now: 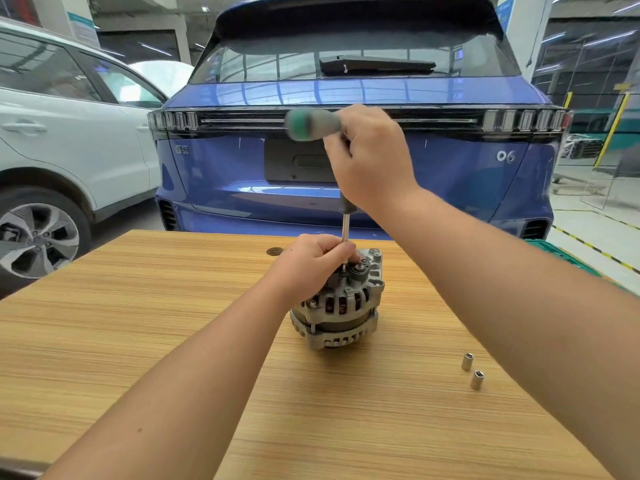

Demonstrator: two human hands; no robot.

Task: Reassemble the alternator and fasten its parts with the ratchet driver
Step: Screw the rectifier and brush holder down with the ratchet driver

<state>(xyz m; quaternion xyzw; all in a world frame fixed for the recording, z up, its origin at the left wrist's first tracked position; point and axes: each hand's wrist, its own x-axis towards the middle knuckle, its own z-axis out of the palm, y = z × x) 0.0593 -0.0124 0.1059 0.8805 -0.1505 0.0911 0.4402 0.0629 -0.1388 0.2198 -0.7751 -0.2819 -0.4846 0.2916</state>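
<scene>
Risk item — you are gripping the ratchet driver [313, 123] in your right hand [372, 157], your left hand [313, 263] pinching its shaft atop the alternator [341, 306] — tilting it is risking slipping off the fastener.

This is a car repair workshop or garage hall. Just behind the wooden table [145, 327] stands a blue car [346, 174] with its rear toward the table, and left of the table a white car [69, 133] is parked. Right of the table, the painted concrete floor [585, 233] has yellow-black marking lines
</scene>
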